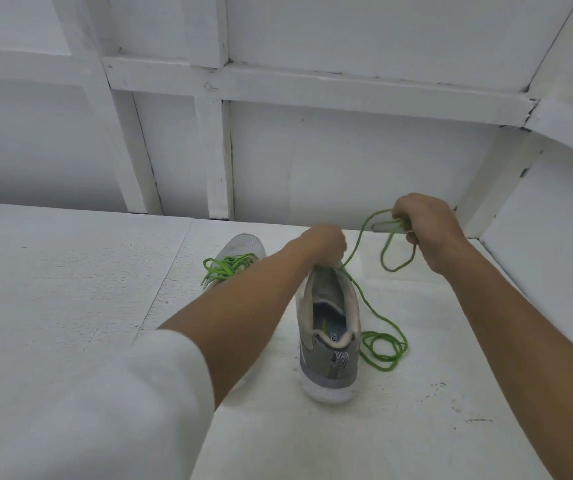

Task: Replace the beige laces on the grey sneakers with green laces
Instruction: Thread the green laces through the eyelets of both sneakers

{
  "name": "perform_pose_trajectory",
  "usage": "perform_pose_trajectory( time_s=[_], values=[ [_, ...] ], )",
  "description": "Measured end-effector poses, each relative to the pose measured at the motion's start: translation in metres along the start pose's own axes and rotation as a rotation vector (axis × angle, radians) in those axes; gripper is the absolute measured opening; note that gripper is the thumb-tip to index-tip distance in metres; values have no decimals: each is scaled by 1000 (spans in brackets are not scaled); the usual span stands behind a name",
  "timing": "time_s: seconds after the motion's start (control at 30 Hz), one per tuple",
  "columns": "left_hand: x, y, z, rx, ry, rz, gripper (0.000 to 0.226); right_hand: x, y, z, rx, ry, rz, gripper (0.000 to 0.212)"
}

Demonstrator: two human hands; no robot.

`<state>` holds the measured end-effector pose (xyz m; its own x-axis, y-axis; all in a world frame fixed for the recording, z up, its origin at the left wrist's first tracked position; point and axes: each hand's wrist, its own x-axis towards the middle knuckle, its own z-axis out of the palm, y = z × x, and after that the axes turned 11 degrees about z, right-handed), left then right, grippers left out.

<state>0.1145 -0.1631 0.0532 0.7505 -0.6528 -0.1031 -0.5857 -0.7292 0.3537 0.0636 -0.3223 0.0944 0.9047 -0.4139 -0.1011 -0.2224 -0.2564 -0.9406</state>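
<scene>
- While the left hand (323,244) grips the near sneaker (330,344) at its top, its forearm covers part of the far sneaker (243,242).
- Right hand (425,232) pinches the green lace (356,244) above the white table (70,271).

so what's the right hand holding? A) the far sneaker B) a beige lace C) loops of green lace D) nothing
C: the right hand grips loops of the green lace, raised above the near sneaker, which the left hand grips at its tongue end.
</scene>
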Motion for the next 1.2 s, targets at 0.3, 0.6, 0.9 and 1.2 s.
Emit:
perform_pose_trajectory(
  time_s=[0.3,0.6,0.9,1.2],
  values=[
    [18,21,12,157,-212,114,29,-44,19,-10,-138,-246,-34,21],
    [21,16,6,78,-197,166,19,-56,18,-10,-553,-380,22,18],
    [-7,9,-63,-899,135,235,13,-49,-14,-7,-638,-108,-22,34],
    [-54,40,-107,-1044,155,517,13,-1,2,4,-536,-238,114,24]
  ],
)
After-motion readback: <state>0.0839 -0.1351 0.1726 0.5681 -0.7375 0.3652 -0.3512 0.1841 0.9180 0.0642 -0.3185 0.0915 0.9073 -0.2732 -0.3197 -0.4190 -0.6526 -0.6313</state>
